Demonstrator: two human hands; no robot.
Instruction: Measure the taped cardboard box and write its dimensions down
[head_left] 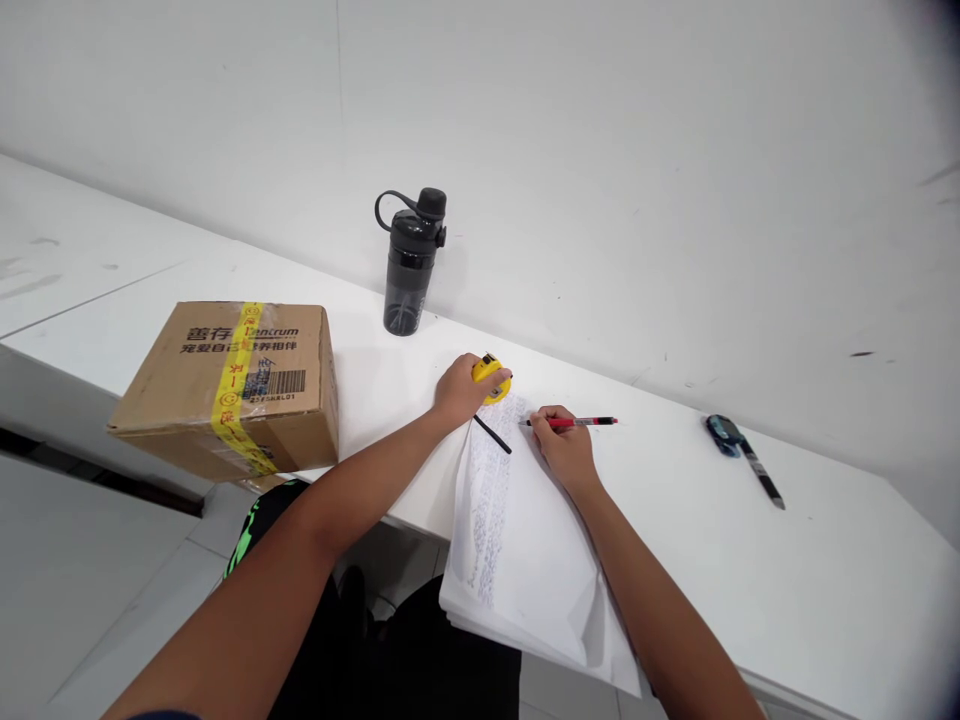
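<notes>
Left hand (pixel 459 388) is at the top edge of the paper stack (pixel 525 540), fingers curled round a yellow tape measure (pixel 491 377). Right hand (pixel 562 445) rests on the stack's upper part, fingers pinched on a red pen (pixel 574 422). A cardboard box (pixel 240 385) sits left of the stack, a dark bottle (pixel 410 265) beyond it, on the worktop (pixel 750 560).

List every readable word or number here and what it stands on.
"善存": cardboard box top.
"ntrum": same box, start hidden under packing tape.
Box's second line, barcode number, tape's characters: too blurred.
Handwriting on paper: too small.
Nothing readable on bottle, tape measure in left hand, pen in right hand.
</notes>
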